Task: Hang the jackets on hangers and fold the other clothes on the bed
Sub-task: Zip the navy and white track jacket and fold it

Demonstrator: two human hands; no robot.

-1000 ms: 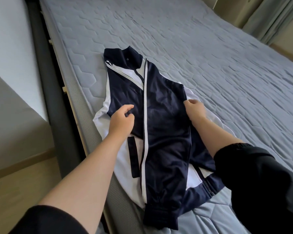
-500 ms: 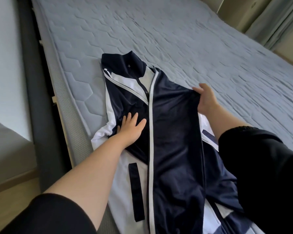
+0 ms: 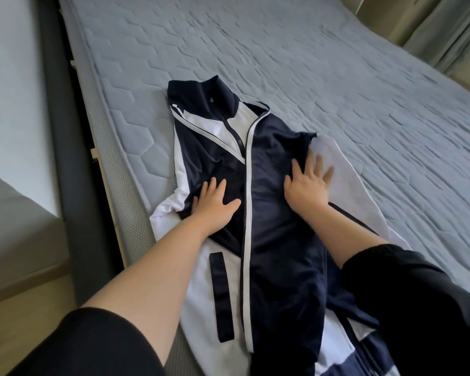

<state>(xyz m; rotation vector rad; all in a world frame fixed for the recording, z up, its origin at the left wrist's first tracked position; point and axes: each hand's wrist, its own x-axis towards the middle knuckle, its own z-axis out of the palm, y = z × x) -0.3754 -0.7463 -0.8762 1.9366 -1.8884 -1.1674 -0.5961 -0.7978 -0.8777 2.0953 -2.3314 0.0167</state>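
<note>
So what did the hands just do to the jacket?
The right hand let go of the edge of the jacket and now presses flat on it. The left hand uncurled and lies flat too. The jacket stayed on the bed.

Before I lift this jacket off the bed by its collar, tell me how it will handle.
Likely floppy: the jacket lies flat and creases under the left hand and right hand. Probably light, being thin fabric. Its sheen hints it may slide on the bed.
</note>
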